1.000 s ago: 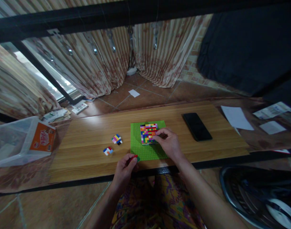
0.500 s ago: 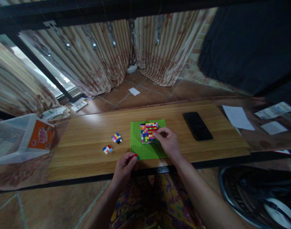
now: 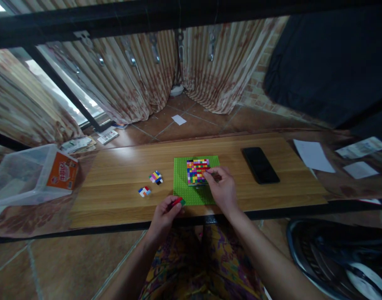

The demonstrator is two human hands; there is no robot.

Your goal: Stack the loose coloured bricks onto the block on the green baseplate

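Note:
A green studded baseplate [image 3: 184, 192] lies near the table's front edge. On it stands a block of many-coloured toy bricks [image 3: 197, 171], striped with red on its right part. At the plate's lower left corner, my left hand [image 3: 164, 211] is closed on red and green toy bricks [image 3: 178, 201]. My right hand [image 3: 222, 187] has thumb and fingertips pinched together at the right side of the block; whatever is between them is hidden. Left of the plate are two small clusters of bricks, an upper cluster [image 3: 156, 177] and a lower cluster [image 3: 144, 191].
The wooden table [image 3: 116, 200] carries a black phone [image 3: 260, 165] on the right. Beyond its left end sits a clear plastic box [image 3: 28, 175] with an orange label. White paper [image 3: 314, 155] lies past the right end, and a black wheeled object [image 3: 338, 250] is at lower right.
The view has shifted slightly. My left hand has turned a little, showing more of the red brick. My right hand stays at the block's right side.

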